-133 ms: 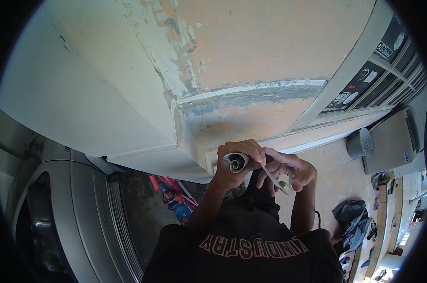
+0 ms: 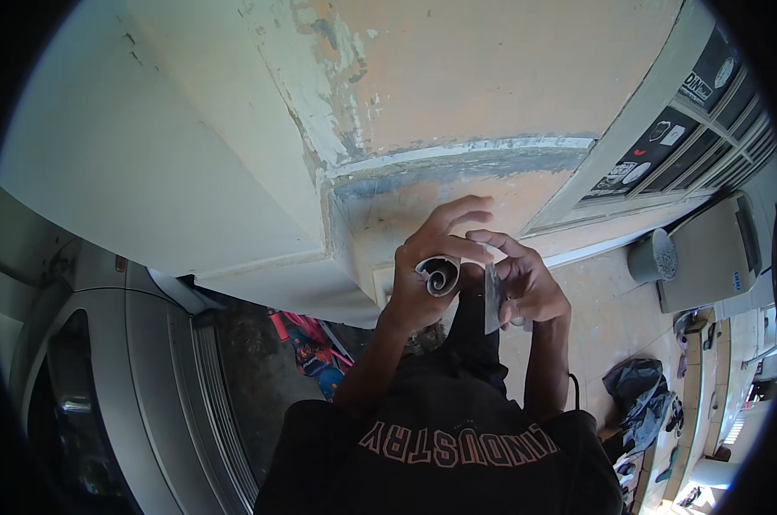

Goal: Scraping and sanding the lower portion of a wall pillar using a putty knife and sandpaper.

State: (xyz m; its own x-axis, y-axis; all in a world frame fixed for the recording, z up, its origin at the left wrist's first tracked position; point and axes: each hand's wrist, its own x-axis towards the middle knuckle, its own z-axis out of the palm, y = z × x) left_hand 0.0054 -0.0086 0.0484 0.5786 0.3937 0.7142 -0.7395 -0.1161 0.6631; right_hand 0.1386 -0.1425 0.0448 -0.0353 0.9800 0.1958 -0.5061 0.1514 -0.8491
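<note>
My left hand (image 2: 412, 296) holds a curled roll of pale material (image 2: 440, 275), its spiral end toward me, with two fingers lifted toward the wall. Just right of it, my right hand (image 2: 534, 287) grips a flat, thin scraper-like tool (image 2: 491, 296), its metal blade hanging downward beside the roll. Both hands are held above my lap and dark shirt, in front of a patchy peach-and-white wall (image 2: 491, 77) with peeling paint and grey patches.
On the left stand a silver vehicle (image 2: 148, 378) and pink items (image 2: 307, 343) on dark ground below the white pillar (image 2: 148, 197). On the right are a paned window (image 2: 663, 146), grey bucket (image 2: 653, 257), pale appliance (image 2: 710, 257), black bag (image 2: 633, 403) and footwear on tiled steps (image 2: 706, 378).
My left fingers have lifted off the tool and opened upward. The tool has swung more upright in my right hand and sits further up and left, and my right hand has shifted slightly left.
</note>
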